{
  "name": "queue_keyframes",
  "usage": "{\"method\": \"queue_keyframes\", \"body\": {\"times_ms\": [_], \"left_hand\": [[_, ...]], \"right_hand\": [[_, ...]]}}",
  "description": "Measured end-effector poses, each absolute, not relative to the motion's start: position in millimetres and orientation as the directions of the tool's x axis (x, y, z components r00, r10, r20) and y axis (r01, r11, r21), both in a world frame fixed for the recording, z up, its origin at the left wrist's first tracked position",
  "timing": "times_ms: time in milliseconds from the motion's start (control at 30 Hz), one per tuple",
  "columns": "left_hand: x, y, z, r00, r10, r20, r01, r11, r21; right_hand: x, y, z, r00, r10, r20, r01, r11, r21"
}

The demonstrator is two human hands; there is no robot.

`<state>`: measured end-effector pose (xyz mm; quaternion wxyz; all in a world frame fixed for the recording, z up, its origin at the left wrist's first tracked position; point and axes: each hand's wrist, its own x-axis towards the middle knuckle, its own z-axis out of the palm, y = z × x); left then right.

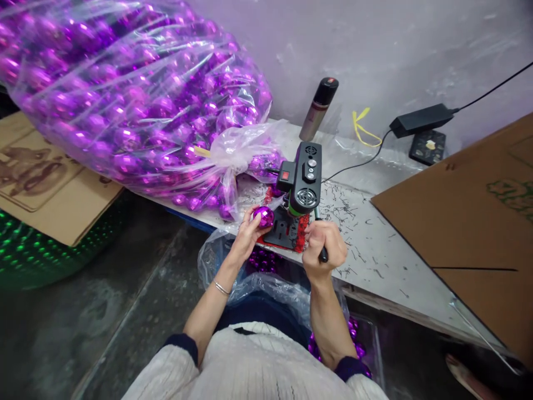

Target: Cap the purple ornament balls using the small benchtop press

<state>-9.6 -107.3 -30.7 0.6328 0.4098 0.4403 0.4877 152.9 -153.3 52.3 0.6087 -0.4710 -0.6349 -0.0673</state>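
My left hand point(249, 230) is closed around a shiny purple ball point(264, 216), holding it against the base of a small black benchtop machine point(303, 178). My right hand point(323, 244) is wrapped round the machine's black lever handle point(320, 240), just right of the base. The machine stands on a dark plate edged with red point(287, 233) at the near edge of the white table point(375, 244).
A huge clear bag of purple balls point(125, 94) fills the table's left. Another open bag with purple balls point(262, 266) sits below, in front of my lap. A spray can point(318, 108), a power adapter point(420, 119) and a cardboard sheet point(470, 222) lie right. Small metal scraps litter the tabletop.
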Motion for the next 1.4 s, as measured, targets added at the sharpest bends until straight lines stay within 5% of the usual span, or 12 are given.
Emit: {"method": "queue_keyframes", "body": {"times_ms": [300,433,633,1400], "left_hand": [[28.5,-110.5,-65.8,-0.023,0.995,0.092,0.242,-0.084,0.967],[31.6,-109.2,-69.2,0.043,0.989,0.142,0.368,-0.148,0.918],[30.8,-106.5,-72.2,0.198,0.938,0.285,0.447,-0.345,0.825],[32.4,-107.3,-85.6,0.175,0.903,0.392,0.468,-0.427,0.774]], "right_hand": [[155.1,-153.3,57.7,0.119,0.496,0.86,0.724,0.55,-0.417],[154.7,-155.6,57.0,0.103,0.497,0.862,0.742,0.538,-0.399],[153.2,-156.9,58.0,0.095,0.503,0.859,0.758,0.523,-0.391],[150.2,-155.7,-1.8,0.167,0.427,0.889,0.725,0.558,-0.404]]}}
